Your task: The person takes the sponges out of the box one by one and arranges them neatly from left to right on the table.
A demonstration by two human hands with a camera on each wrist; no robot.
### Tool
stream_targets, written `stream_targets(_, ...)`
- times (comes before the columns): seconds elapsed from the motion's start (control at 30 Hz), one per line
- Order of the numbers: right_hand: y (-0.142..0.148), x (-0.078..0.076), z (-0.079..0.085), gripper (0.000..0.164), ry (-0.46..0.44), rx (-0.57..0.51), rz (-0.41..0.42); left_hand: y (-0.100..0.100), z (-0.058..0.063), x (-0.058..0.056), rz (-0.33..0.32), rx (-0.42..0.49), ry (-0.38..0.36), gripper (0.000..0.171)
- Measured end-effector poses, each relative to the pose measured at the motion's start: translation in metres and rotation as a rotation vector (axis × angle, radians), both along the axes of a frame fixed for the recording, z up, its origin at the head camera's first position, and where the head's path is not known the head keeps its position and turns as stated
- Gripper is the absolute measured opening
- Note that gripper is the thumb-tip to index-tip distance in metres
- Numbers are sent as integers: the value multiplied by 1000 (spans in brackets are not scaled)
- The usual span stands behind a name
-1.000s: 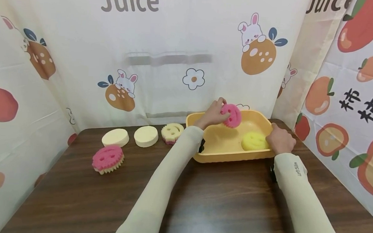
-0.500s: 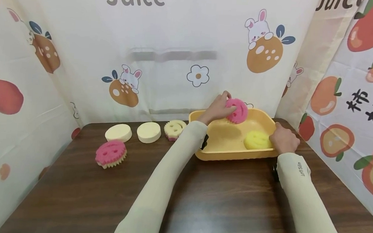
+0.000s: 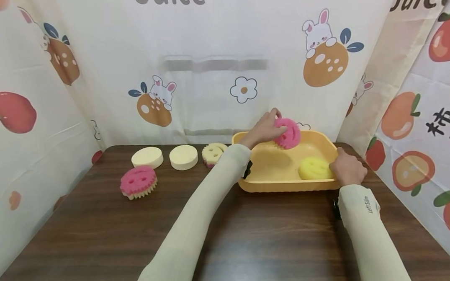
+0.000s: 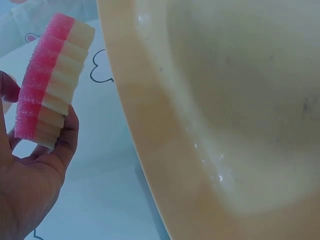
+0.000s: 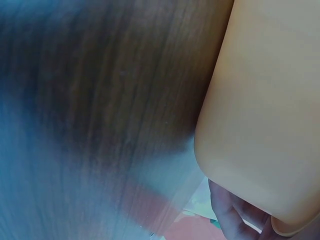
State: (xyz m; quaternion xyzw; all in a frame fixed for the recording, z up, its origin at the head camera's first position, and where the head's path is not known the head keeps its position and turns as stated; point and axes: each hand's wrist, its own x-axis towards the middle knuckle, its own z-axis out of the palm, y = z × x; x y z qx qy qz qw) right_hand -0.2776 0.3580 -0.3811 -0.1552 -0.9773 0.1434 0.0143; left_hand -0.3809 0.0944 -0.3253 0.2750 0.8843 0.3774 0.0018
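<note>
My left hand (image 3: 264,129) grips the pink smiley sponge (image 3: 288,133) by its edge, face turned toward me, held above the far side of the yellow basin (image 3: 283,186). In the left wrist view my fingers (image 4: 67,137) curl round its pink and cream layers, clear of the basin's rim. My right hand (image 3: 346,168) clasps the basin's right edge, fingers wrapped over the rim, steadying it. Just beside that hand, inside the basin, lies a yellow smiley sponge (image 3: 314,168).

I judge this to be the placing step: the pink sponge is over the basin but not yet set down, so the move ahead calls for lowering it and letting go.

Well off to the left of my left hand, on the dark wooden desk (image 3: 243,237), sit a cream smiley sponge (image 3: 214,152), two plain round sponges (image 3: 181,157) and another pink sponge (image 3: 138,181). Cartoon fruit curtains (image 3: 213,52) close in the desk.
</note>
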Motion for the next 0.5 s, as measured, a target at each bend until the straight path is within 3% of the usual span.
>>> stream_targets(0.5,-4,3,4,66,-3,0,1,-26,1,1,5,35,24,40)
